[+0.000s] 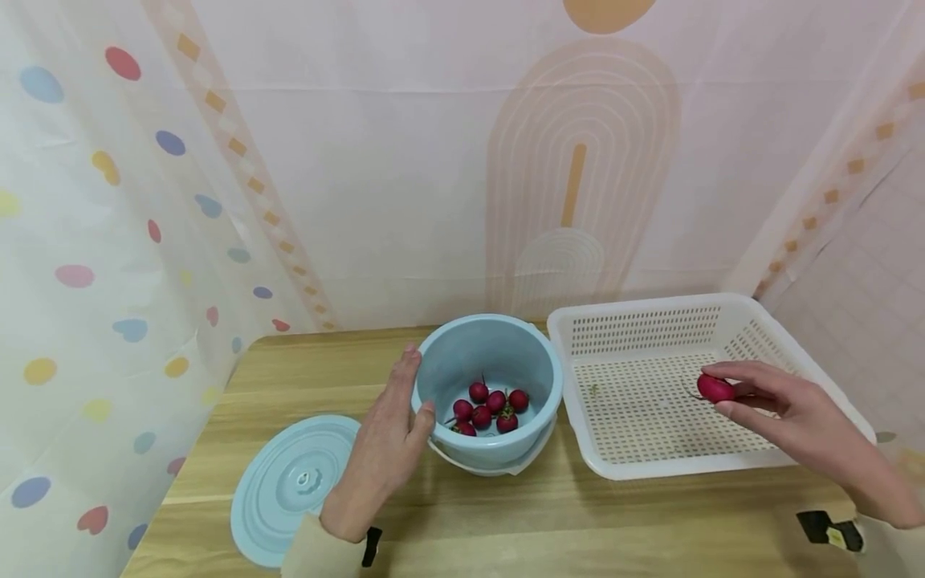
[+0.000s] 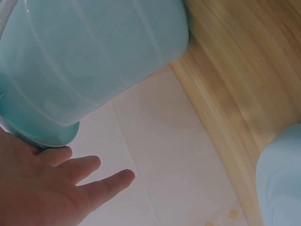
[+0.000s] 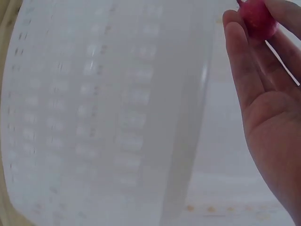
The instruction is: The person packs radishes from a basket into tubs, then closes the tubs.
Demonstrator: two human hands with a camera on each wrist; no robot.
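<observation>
A light blue bucket [image 1: 486,333] with several red radishes [image 1: 495,400] on its bottom stands in the middle of the table. My left hand [image 1: 386,437] rests against its left rim, the fingers extended along the outside; the left wrist view shows the bucket wall [image 2: 108,52] beside these fingers. Over the white perforated basket [image 1: 636,409] on the right, my right hand [image 1: 784,405] pinches one radish [image 1: 715,388] between thumb and fingers. A thin root trails from that radish. In the right wrist view the held radish [image 3: 257,20] shows at the fingertips.
A round light blue lid [image 1: 278,490] lies on the wooden table [image 1: 506,530] left of the bucket. A patterned cloth [image 1: 390,160] hangs behind the table and along its sides. The basket's left rim stands close to the bucket.
</observation>
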